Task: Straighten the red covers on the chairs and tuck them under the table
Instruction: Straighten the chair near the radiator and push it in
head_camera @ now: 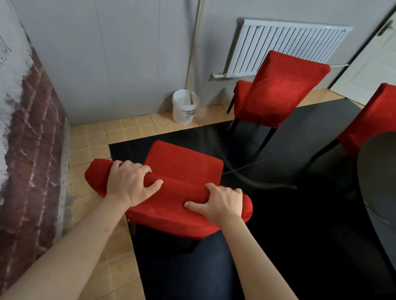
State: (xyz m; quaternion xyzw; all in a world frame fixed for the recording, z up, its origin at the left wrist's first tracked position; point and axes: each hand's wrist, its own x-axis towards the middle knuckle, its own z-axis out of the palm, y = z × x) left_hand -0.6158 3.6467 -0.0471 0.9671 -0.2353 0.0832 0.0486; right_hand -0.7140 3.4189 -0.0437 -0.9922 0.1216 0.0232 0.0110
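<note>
A chair in a red cover (183,170) stands right below me, its back towards me and its seat facing away. My left hand (129,182) grips the top of the backrest near its left end, fingers curled over the far side. My right hand (221,204) grips the same top edge near its right end. Two more red-covered chairs stand further off: one (279,90) by the radiator, another (381,118) at the right, close to the dark round table (382,170).
A white bucket (184,106) with a pipe running into it stands against the grey wall. A white radiator (285,47) hangs behind the far chair and a white door (391,59) is at the top right. A brick-pattern wall (25,146) closes the left side. The floor is black with tan tiles at its edge.
</note>
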